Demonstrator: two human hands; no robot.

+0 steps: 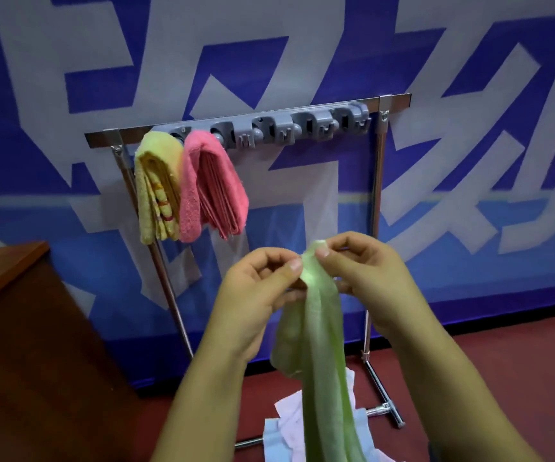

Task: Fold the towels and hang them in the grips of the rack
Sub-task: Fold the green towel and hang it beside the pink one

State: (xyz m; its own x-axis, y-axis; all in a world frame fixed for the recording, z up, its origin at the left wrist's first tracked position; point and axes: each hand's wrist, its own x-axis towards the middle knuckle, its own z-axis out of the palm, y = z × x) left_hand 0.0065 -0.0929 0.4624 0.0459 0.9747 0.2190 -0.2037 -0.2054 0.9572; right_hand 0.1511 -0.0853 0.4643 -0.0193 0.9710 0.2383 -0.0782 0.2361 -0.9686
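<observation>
Both hands meet in front of the rack, at about five o'clock from its middle: the left hand [262, 288] and the right hand [366, 278] each pinch the top edge of a long pale green terry towel [322, 355] between thumb and curled fingers, thumbs nearly touching. From that pinch the green towel hangs straight down in loose lengthwise folds, towards six o'clock. Behind stands a chrome tube rack [374, 208] with a grey plastic strip of grips [286, 128] along its top bar. At the ten o'clock end of the strip a folded yellow towel with red stripes [156, 191] hangs from the first grip, and just beside it, touching, a folded pink towel [209, 188] hangs from the second; the grips towards two o'clock hold nothing. On the dark red floor [502, 378], at six o'clock beneath the green towel, lies a heap of pale white and light blue cloths [286, 425]. A brown wooden tabletop [19, 311] juts in at nine o'clock, and a blue-and-white patterned banner [69, 61] covers the wall behind.
</observation>
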